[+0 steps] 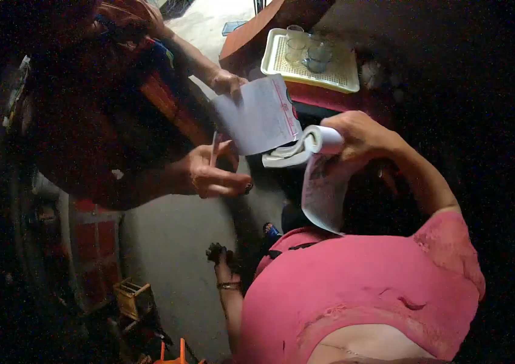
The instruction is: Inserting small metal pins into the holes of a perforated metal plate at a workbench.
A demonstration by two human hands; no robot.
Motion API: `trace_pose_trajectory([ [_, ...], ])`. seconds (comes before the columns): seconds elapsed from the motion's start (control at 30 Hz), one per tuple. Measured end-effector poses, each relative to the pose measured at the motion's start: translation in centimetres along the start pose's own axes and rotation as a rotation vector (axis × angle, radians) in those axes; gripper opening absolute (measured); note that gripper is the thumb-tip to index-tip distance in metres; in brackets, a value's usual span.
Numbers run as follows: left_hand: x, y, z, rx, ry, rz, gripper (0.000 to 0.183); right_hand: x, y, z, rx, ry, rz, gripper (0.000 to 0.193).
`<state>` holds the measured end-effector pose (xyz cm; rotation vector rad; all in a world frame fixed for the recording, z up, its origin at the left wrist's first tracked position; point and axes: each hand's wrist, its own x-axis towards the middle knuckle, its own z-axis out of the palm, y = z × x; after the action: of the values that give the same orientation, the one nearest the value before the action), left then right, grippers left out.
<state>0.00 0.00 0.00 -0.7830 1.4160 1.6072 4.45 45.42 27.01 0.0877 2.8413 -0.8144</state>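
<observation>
My right hand is closed around a roll of white sheets. A thin, see-through sheet curls down from the roll toward my pink shirt. A folded white bundle reaches left from the roll, below a printed paper pad. Another person's hand grips the pad's upper edge. The same person's other hand has a thin pale stick, perhaps a pen, between its fingers. My left hand hangs low beside my body, a bracelet at its wrist. Its fingers are too dark to make out.
Beyond my right hand, a pale perforated tray bears several clear glasses. A brown wooden edge runs beside it. The other person stands close on the left. A small wooden stool and an orange object are at the lower left.
</observation>
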Motion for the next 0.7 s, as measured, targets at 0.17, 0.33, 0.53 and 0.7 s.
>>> trace_pose_trajectory([
  [0.17,0.0,-1.6,-1.6,-0.392,0.201,-0.059,0.027,7.6,-0.1,0.5,-0.090,-0.185,0.002,0.046],
  [0.33,-1.1,-2.2,-1.0,-0.633,0.051,0.059,0.014,12.7,3.6,4.2,-0.179,-0.138,-0.156,0.039],
  [0.53,0.4,2.4,4.1,-0.601,0.185,0.128,0.013,19.4,5.5,5.7,-0.326,0.104,-0.430,0.018],
  [0.7,2.9,5.2,4.6,-0.511,0.082,0.197,0.012,24.8,3.9,6.8,-0.143,0.127,-0.434,0.031],
])
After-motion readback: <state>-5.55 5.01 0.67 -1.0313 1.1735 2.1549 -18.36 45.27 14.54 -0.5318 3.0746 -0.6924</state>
